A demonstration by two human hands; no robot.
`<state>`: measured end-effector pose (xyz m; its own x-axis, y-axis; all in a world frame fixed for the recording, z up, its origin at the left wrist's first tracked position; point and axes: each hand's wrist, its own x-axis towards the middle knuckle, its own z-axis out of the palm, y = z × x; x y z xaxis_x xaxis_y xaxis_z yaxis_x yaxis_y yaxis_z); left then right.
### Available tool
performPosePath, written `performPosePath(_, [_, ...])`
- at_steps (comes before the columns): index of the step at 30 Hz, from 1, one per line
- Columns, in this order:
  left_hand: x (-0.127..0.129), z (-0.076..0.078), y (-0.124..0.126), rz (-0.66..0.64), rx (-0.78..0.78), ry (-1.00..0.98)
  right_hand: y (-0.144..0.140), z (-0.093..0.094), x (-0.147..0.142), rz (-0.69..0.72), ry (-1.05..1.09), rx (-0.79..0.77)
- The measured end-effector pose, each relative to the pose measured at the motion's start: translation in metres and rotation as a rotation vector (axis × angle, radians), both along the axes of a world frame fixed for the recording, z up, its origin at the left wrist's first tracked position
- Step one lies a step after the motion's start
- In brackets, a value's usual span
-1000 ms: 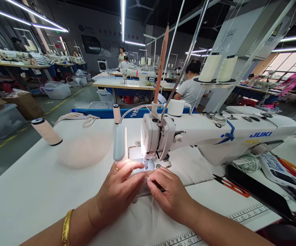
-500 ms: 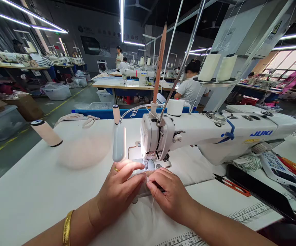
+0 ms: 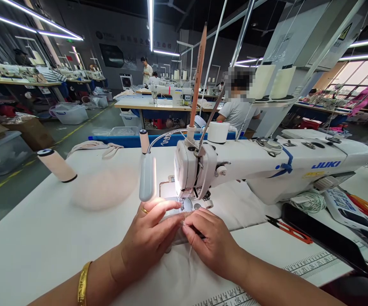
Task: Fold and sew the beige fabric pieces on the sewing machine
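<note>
A white sewing machine point(image 3: 196, 170) stands ahead of me, its lamp lighting the needle area. Thin white fabric point(image 3: 177, 272) lies on the table below the presser foot point(image 3: 182, 205) and runs under both hands. My left hand point(image 3: 154, 227) is closed on the fabric's edge, its upper finger reaching close to the foot. Beside it, my right hand point(image 3: 211, 238) pinches the fabric between thumb and curled fingers. The fingertips of both hands nearly meet just in front of the foot. What lies beneath the fingers is mostly hidden.
A peach thread cone point(image 3: 57, 165) lies to the left, near a sheer pale piece point(image 3: 104, 189). On the right are orange-handled thread snips point(image 3: 290, 229), a black phone point(image 3: 324, 236) and a coiled white cable point(image 3: 308, 201). A co-worker point(image 3: 239, 110) sits beyond the machine.
My left fingertips have slid slightly right, closer to my right hand. My right hand stays almost still, and the fabric edge between them is a little more covered.
</note>
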<state>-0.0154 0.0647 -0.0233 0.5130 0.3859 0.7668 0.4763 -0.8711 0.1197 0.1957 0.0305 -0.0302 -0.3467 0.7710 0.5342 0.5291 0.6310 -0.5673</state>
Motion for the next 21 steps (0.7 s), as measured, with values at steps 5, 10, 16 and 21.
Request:
performPosePath(5, [0.0004, 0.0016, -0.0002, 0.002, 0.017, -0.009, 0.0001, -0.0009, 0.0, -0.006, 0.005, 0.004])
performPosePath(10, [0.0008, 0.0025, -0.0004, 0.002, 0.01, -0.018, 0.0003, -0.0005, -0.0004, -0.001, 0.009, 0.008])
performPosePath(16, [0.001, 0.0028, -0.0007, 0.008, 0.008, -0.015, -0.0004, 0.0016, -0.001, 0.005, 0.01, -0.007])
performPosePath(21, [0.0009, 0.0033, -0.0008, 0.013, 0.017, -0.009, -0.0012, 0.0011, -0.0008, 0.014, 0.013, -0.009])
